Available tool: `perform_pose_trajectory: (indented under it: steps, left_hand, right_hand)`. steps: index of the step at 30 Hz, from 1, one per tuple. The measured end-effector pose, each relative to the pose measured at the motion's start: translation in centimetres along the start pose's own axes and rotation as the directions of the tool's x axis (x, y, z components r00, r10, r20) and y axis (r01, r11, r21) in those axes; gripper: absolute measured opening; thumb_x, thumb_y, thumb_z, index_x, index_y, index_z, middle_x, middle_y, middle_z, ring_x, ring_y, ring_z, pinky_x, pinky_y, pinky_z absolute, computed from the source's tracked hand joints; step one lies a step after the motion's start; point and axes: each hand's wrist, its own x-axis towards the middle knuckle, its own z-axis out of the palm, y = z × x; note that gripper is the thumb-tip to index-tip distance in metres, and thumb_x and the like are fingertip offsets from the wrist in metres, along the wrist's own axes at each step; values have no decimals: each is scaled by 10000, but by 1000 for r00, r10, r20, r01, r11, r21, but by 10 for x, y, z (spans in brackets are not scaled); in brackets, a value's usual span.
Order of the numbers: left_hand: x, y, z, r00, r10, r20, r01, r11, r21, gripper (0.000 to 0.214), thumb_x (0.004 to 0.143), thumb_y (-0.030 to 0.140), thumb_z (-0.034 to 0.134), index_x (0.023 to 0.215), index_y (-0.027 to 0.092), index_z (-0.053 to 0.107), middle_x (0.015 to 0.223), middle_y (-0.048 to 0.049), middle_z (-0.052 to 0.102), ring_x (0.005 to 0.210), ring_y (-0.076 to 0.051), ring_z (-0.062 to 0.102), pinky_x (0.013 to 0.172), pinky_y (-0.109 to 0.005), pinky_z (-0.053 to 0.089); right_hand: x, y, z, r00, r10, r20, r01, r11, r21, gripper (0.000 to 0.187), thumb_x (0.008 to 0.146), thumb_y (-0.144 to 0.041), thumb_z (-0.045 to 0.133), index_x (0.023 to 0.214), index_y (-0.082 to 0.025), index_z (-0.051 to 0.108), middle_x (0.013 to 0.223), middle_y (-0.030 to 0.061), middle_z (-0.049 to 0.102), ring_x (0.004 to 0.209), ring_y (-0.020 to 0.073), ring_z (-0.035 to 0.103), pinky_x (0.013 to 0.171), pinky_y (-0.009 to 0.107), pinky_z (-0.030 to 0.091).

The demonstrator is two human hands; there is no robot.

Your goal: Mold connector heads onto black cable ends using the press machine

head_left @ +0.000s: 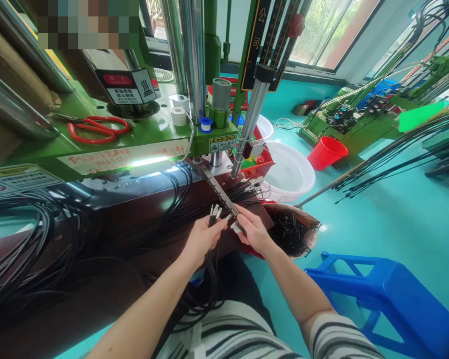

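My left hand (202, 238) is closed around a bundle of black cables (211, 269) with silvery metal ends (215, 213) sticking up above the fingers. The cables hang down toward my lap. A long narrow metal bar (220, 192) with a row of slots slants from the machine toward me. Around its near end my right hand (252, 229) is closed, thumb on top. The left fingertips are beside the bar's near end, close to the right hand; whether they touch it I cannot tell. More black cables with metal ends (254, 187) lie on the table to the right of the bar.
A green machine (149, 134) with red-handled scissors (97, 129) on it stands over the brown table (108, 209). Coiled black cables (33, 244) lie at left. To the right are a white basin (290, 172), a bin of black scraps (290, 232), a red bucket (327, 152) and a blue stool (392, 284).
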Motion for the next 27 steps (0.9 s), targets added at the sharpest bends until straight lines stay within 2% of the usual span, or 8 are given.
perform_pose_trajectory:
  steps: [4,9,12,15,18,21,24,27]
  left_hand:
    - [2,0,-1,1000,-10,2,10,1000,-27,321,614,433,673,625,155,515,323,106,302,284,-19,203,310,-160,144]
    - [1,-1,-1,1000,-6,-11,6,999,-46,327,604,432,678,613,156,502,313,114,272,278,-16,177,308,-164,122]
    - [1,-2,-2,991,102,-84,-99,994,36,326,653,446,645,644,145,520,365,89,342,309,-25,256,326,-164,188]
    - [3,-3,-5,951,233,-204,-213,970,113,360,743,497,532,756,139,566,485,47,440,393,-52,382,359,-167,267]
    - [3,-1,-8,920,287,-269,-258,956,136,372,779,513,470,764,152,557,522,31,464,460,-78,441,385,-174,312]
    - [2,3,-11,922,270,-279,-267,962,50,313,754,458,539,696,150,532,536,21,494,492,-78,453,433,-176,354]
    - [0,7,-13,921,225,-319,-282,948,-146,255,724,390,596,681,154,514,436,77,364,416,-50,357,429,-170,335]
    - [0,7,-13,972,126,-200,-156,978,-141,272,685,390,633,663,144,521,382,110,257,350,-25,213,355,-162,200]
  right_hand:
    - [-1,2,-1,1000,-15,24,16,999,-39,496,844,-398,469,1281,-164,453,532,-43,478,325,38,321,295,168,218]
    - [-3,3,2,999,-51,18,54,981,-186,493,853,-386,464,1301,-181,438,514,-53,434,380,43,337,329,157,252]
    - [-4,2,5,1000,-23,4,23,991,-134,489,844,-395,479,1285,-184,457,537,-48,434,385,40,329,322,156,239]
    - [-3,1,5,1000,18,-19,-19,1000,-19,481,829,-403,500,1262,-193,480,553,-53,417,369,31,290,304,156,216]
    - [-1,2,3,999,41,-12,-41,999,15,463,818,-398,523,1240,-208,504,560,-54,407,373,32,295,301,156,213]
    - [0,3,1,999,41,-5,-40,998,39,452,814,-390,533,1228,-208,517,542,-63,383,366,27,273,301,157,198]
    - [0,3,0,999,41,-23,-39,997,72,446,808,-387,545,1215,-204,528,556,-62,404,361,15,243,303,157,195]
    - [0,1,1,999,44,-22,-42,997,67,469,799,-392,556,1220,-186,525,582,-46,452,366,14,266,306,157,209]
